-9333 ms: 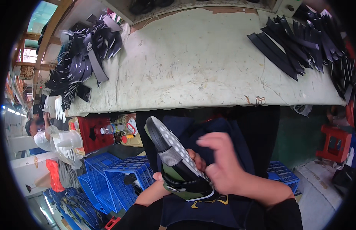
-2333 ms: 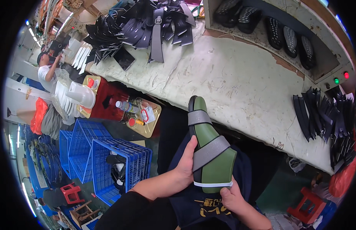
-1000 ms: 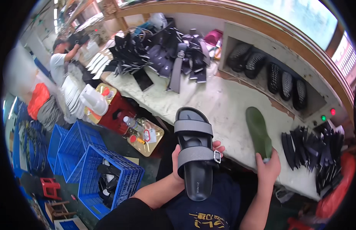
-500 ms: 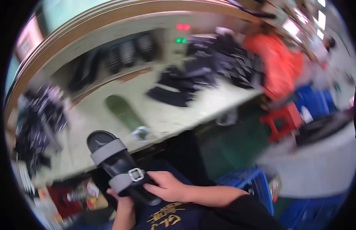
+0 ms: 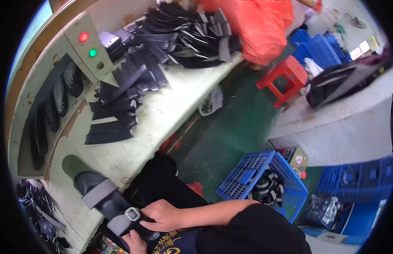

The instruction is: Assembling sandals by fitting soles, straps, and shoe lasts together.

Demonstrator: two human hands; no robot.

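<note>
A black slide sandal (image 5: 113,205) with two grey straps lies tilted across my lap and the table's near edge. A square, sparkling buckle (image 5: 132,214) sits on the strap nearer to me. My left hand (image 5: 136,243) grips the sandal's near end from the left, its thumb on top by the grey strap. On the other side, my right hand (image 5: 160,216) closes on the edge next to the buckle. Most of the fingers are hidden beneath the sandal. Just past its far end, a green sole-shaped piece (image 5: 71,164) shows on the pale worktable (image 5: 158,111).
Black and grey straps (image 5: 188,34) are heaped at the back of the table, with more strips (image 5: 40,211) at left. A machine panel (image 5: 84,46) with red and green lights stands beside dark shoes in an opening. Blue crates (image 5: 251,175) and a red stool (image 5: 285,80) stand right.
My view has swung to the right, bringing the blue crate of straps fully in. Both hands still hold the sandal, which now overlaps the green sole-shaped piece in view.
</note>
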